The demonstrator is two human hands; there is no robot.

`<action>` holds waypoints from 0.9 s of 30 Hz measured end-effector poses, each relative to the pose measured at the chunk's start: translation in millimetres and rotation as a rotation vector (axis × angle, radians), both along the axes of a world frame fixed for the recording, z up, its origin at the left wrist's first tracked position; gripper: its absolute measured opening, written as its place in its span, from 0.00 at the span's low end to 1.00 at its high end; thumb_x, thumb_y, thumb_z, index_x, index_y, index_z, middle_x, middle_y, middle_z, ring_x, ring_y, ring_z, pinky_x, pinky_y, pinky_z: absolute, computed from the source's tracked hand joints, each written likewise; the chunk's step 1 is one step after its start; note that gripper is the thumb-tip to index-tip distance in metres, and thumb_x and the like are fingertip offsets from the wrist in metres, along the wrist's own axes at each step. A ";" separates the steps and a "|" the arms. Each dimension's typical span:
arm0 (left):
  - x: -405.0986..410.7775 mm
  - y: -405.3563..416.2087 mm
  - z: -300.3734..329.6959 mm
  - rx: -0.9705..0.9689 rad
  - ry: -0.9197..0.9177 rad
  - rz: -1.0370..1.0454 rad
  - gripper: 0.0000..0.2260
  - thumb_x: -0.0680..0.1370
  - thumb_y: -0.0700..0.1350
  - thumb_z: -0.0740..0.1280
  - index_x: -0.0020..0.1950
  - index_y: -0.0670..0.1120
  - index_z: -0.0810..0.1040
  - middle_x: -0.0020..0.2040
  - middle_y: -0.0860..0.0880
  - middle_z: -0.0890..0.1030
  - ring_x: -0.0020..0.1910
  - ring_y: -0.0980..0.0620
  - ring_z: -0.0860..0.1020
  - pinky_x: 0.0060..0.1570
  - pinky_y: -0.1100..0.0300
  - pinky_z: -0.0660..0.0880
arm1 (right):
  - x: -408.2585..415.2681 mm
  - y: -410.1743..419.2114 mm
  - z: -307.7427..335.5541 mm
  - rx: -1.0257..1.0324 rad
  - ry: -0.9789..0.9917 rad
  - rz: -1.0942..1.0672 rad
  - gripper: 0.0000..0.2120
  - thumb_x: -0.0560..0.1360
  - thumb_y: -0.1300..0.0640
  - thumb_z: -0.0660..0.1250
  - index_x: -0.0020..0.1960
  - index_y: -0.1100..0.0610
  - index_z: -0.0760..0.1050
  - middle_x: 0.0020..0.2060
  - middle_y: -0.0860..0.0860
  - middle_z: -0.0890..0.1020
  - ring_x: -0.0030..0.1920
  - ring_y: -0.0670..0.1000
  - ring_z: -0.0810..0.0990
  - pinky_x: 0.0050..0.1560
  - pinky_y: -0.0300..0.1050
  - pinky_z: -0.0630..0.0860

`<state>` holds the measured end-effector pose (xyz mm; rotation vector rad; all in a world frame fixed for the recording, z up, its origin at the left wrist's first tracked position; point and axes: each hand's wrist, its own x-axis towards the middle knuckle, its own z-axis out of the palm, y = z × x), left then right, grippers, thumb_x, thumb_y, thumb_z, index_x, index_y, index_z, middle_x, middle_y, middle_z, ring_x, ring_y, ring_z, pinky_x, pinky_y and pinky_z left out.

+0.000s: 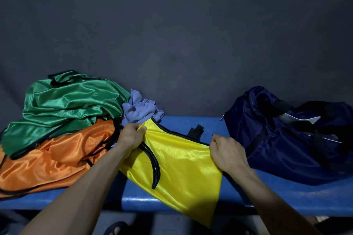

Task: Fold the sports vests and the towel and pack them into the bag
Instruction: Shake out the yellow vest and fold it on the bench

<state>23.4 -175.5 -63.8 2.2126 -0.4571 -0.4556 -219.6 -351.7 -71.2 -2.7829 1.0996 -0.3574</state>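
Your left hand (131,135) and right hand (226,151) each pinch the top edge of the shiny yellow sports vest (181,164), grips curled tight, draped over the blue tabletop (210,126). Crumpled green vest (72,105) and orange vest (53,160) lie at nine o'clock, lilac towel (140,109) at eleven, navy fabric bag (286,139) at three.

The blue worktop (191,122) carries an orange vest (47,160) at left, a yellow vest (181,166) in the middle, and a navy bag (286,139) at right.

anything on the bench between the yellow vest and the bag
Nothing visible blocks it. Bare blue bench lies between the yellow vest and the navy bag; only a small black strap lies behind the vest's edge.
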 end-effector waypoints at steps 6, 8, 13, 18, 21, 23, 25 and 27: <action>-3.9 -1.4 5.4 -0.116 0.078 0.048 0.13 0.84 0.48 0.61 0.43 0.45 0.75 0.38 0.45 0.77 0.37 0.47 0.74 0.45 0.54 0.69 | 2.2 0.2 -6.6 -0.104 0.048 0.001 0.16 0.84 0.45 0.55 0.50 0.54 0.76 0.46 0.50 0.82 0.49 0.54 0.77 0.44 0.49 0.71; -1.8 -0.2 3.8 -0.081 -0.021 0.031 0.14 0.84 0.48 0.61 0.41 0.43 0.75 0.36 0.43 0.77 0.35 0.46 0.73 0.39 0.55 0.67 | 4.6 1.8 -8.6 -0.160 0.070 -0.011 0.17 0.84 0.45 0.55 0.52 0.55 0.78 0.48 0.51 0.82 0.50 0.55 0.77 0.44 0.49 0.68; -7.9 3.9 2.5 0.145 -0.508 -0.103 0.08 0.83 0.46 0.62 0.50 0.41 0.73 0.44 0.42 0.78 0.43 0.40 0.77 0.39 0.50 0.73 | 9.0 4.8 -10.0 -0.184 0.099 -0.013 0.18 0.85 0.46 0.55 0.58 0.55 0.78 0.53 0.52 0.80 0.54 0.55 0.76 0.47 0.50 0.70; -52.4 -6.1 19.7 0.097 -0.812 -0.436 0.15 0.82 0.55 0.62 0.64 0.48 0.73 0.60 0.48 0.73 0.58 0.46 0.74 0.55 0.49 0.75 | 2.5 10.2 -2.0 -0.171 -0.050 0.012 0.15 0.83 0.44 0.61 0.55 0.56 0.75 0.50 0.51 0.73 0.48 0.53 0.75 0.38 0.47 0.73; -78.6 -6.8 10.4 0.329 -0.708 -0.749 0.25 0.81 0.65 0.55 0.72 0.51 0.68 0.69 0.50 0.69 0.67 0.46 0.69 0.66 0.47 0.69 | -11.9 15.1 12.7 -0.077 -0.095 -0.019 0.16 0.82 0.41 0.61 0.55 0.55 0.69 0.50 0.50 0.72 0.46 0.53 0.76 0.37 0.48 0.74; -81.5 -2.5 -3.0 0.490 -0.698 -0.794 0.32 0.80 0.69 0.52 0.78 0.52 0.61 0.78 0.50 0.61 0.75 0.45 0.61 0.73 0.43 0.61 | -26.6 15.1 16.9 0.084 -0.105 -0.085 0.19 0.80 0.39 0.62 0.54 0.56 0.69 0.47 0.50 0.76 0.43 0.54 0.79 0.40 0.51 0.78; -80.4 2.4 -11.9 0.503 -0.694 -0.794 0.35 0.79 0.71 0.49 0.81 0.51 0.56 0.81 0.50 0.56 0.79 0.45 0.55 0.77 0.40 0.55 | -39.4 15.5 14.6 0.379 -0.143 -0.153 0.22 0.79 0.38 0.65 0.50 0.58 0.71 0.39 0.55 0.82 0.37 0.56 0.83 0.39 0.54 0.81; -79.7 5.4 -14.6 0.462 -0.719 -0.792 0.36 0.79 0.72 0.48 0.81 0.52 0.54 0.82 0.50 0.54 0.80 0.44 0.52 0.78 0.39 0.52 | -44.9 19.1 8.4 0.659 -0.253 -0.203 0.23 0.77 0.41 0.70 0.44 0.61 0.73 0.34 0.61 0.83 0.31 0.57 0.84 0.37 0.57 0.83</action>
